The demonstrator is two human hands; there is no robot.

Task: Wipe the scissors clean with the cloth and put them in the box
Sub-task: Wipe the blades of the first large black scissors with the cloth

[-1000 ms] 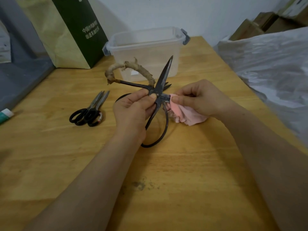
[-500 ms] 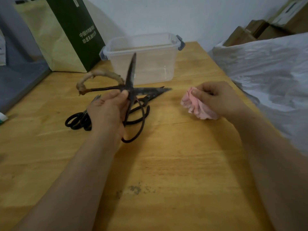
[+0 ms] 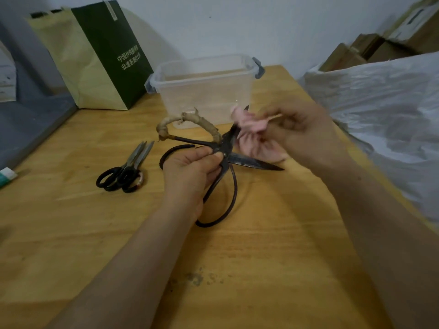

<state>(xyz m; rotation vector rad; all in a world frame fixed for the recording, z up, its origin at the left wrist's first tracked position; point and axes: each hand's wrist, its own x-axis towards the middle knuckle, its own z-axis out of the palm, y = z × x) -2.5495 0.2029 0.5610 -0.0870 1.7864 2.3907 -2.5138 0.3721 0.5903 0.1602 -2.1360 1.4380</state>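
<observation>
Two hands meet at centre frame: the left hand [image 3: 190, 169] pinches the pivot of one big black scissors [image 3: 228, 153], blades spread, while the right hand [image 3: 301, 136] clutches one pink cloth [image 3: 254, 131] against a blade. One clear box [image 3: 204, 89] stands behind; one smaller scissors [image 3: 123, 172] lies left on the tabletop [image 3: 261, 257].

Wooden table [image 3: 261, 269]: box [image 3: 206, 96], bag [image 3: 95, 62], scissors [image 3: 123, 172]

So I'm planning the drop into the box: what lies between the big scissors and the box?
Head view: only bare table shows between the big scissors and the box.
</observation>
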